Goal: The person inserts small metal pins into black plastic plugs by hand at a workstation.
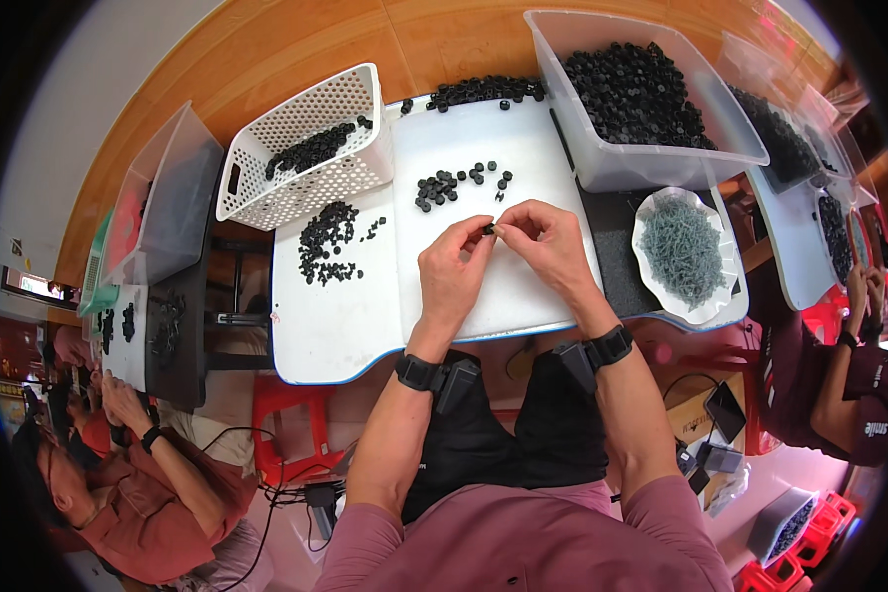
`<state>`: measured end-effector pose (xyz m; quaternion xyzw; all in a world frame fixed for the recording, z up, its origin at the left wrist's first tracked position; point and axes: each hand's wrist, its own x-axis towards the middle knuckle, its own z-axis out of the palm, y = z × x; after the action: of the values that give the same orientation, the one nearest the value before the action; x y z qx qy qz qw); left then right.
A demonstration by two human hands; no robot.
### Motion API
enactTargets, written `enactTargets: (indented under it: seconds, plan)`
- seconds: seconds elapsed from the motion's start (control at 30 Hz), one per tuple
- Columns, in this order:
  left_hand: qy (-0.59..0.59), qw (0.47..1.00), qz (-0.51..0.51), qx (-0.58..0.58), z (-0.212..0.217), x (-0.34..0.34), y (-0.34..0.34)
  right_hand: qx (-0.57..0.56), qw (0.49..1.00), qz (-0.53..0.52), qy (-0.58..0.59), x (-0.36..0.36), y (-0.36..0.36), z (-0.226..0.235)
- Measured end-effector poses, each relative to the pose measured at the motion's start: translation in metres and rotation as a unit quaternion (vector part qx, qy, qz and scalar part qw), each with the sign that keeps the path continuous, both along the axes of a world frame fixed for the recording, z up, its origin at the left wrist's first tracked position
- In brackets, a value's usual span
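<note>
My left hand (451,273) is closed, thumb and forefinger pinching a small black part (488,229) above the white work surface. My right hand (551,249) is closed too, its thumb and fingertips meeting right beside that part. What the right fingertips hold is too small and hidden to tell. Just beyond my hands lies a loose group of small black round parts (436,189), with a few more scattered to its right. Farther left, another spread of small black pieces (328,237) lies on the white surface.
A white perforated basket (316,192) with black parts stands back left. Back right is a translucent bin (651,163) full of black parts. A scalloped white dish (705,314) of thin grey screw-like pieces sits right. Co-workers sit on both sides; a red stool (291,429) stands below.
</note>
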<state>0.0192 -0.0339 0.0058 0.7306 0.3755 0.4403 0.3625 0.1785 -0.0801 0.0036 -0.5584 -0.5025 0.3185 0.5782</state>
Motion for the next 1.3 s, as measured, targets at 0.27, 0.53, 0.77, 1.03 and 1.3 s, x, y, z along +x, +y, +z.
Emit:
enactTargets:
  seconds: [0.27, 0.53, 0.77, 1.03, 1.3]
  plan:
    - [0.002, 1.0, -0.02, -0.006, 0.002, 0.0, 0.0, -0.003, 1.0, -0.018, -0.003, -0.002, 0.002, -0.002]
    - [-0.041, 0.999, 0.0, -0.026, 0.001, -0.002, -0.003, 0.032, 0.999, -0.016, 0.019, -0.001, 0.0, 0.001]
    - [-0.052, 0.998, -0.027, 0.006, 0.005, -0.004, 0.001, 0.011, 0.989, 0.075, 0.126, 0.003, 0.0, 0.0]
    - [-0.043, 0.997, -0.02, 0.062, 0.0, -0.003, 0.003, 0.013, 0.984, 0.102, 0.147, 0.005, 0.002, -0.001]
    - [0.085, 0.992, 0.06, 0.071, 0.006, -0.022, 0.003, 0.027, 0.988, 0.039, 0.15, 0.012, 0.003, -0.003]
